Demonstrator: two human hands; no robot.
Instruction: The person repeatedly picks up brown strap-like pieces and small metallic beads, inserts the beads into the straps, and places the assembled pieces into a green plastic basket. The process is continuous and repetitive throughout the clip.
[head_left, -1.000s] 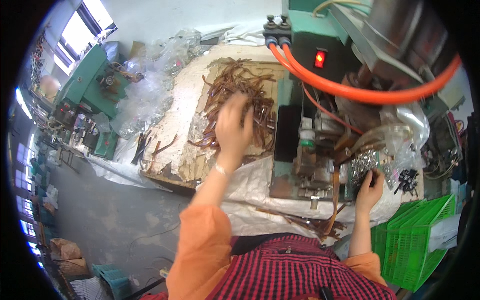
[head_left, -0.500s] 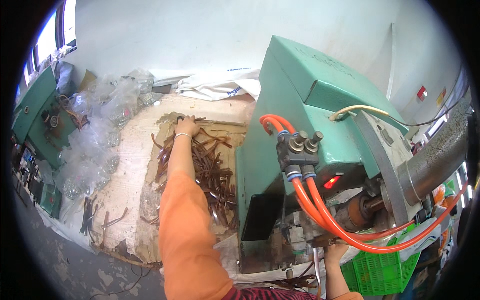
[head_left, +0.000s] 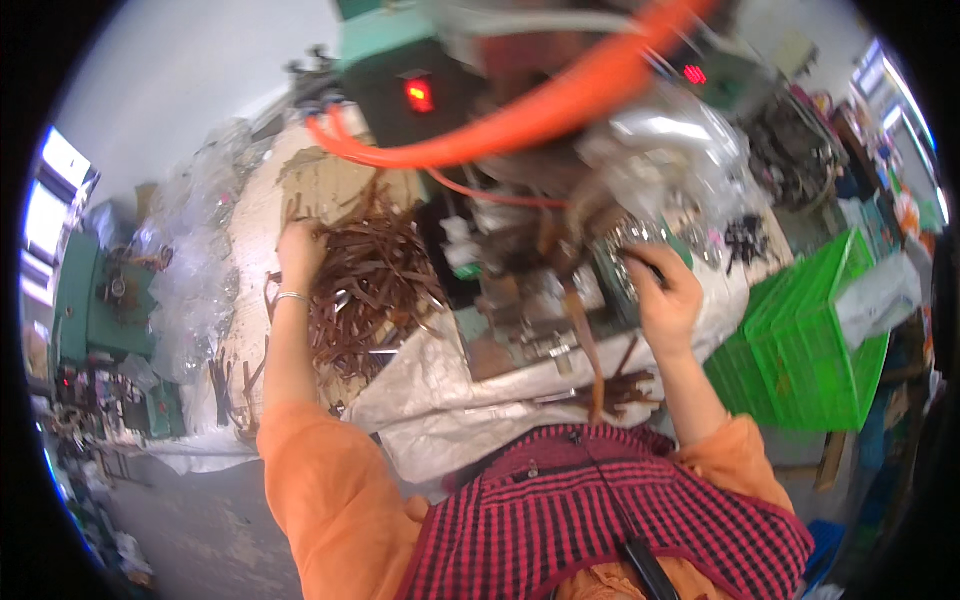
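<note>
While the left hand [head_left: 302, 252] is at the upper left edge of a heap of brown strips [head_left: 370, 270], the right hand [head_left: 665, 295] is well apart from it, on the other side of the machine [head_left: 525, 290]. The right hand's thumb and fingers are curled at a pile of small shiny metal pieces [head_left: 616, 258]. Both sets of fingertips are small and partly hidden, so I cannot tell whether either grip is closed on a piece or loose.

The heap lies spread and tangled on the bench [head_left: 252, 232], just left of the machine. One single brown strip [head_left: 583, 335] hangs down from the front of the machine, between the two hands, and its lower end comes near a smaller bunch of brown strips [head_left: 622, 390] by the person's checked apron [head_left: 560, 490]. A pale sheet [head_left: 410, 390] covers the front edge of the bench, below the heap.

Thick orange hoses [head_left: 480, 145] curve across the top of the machine, near a lit red switch [head_left: 418, 94]. Clear plastic bags [head_left: 195, 285] stand in a row left of the heap. Beyond the right hand are a cluster of black pieces [head_left: 748, 240] and a bright green crate [head_left: 790, 350]. A pale band [head_left: 293, 296] circles the left wrist.
</note>
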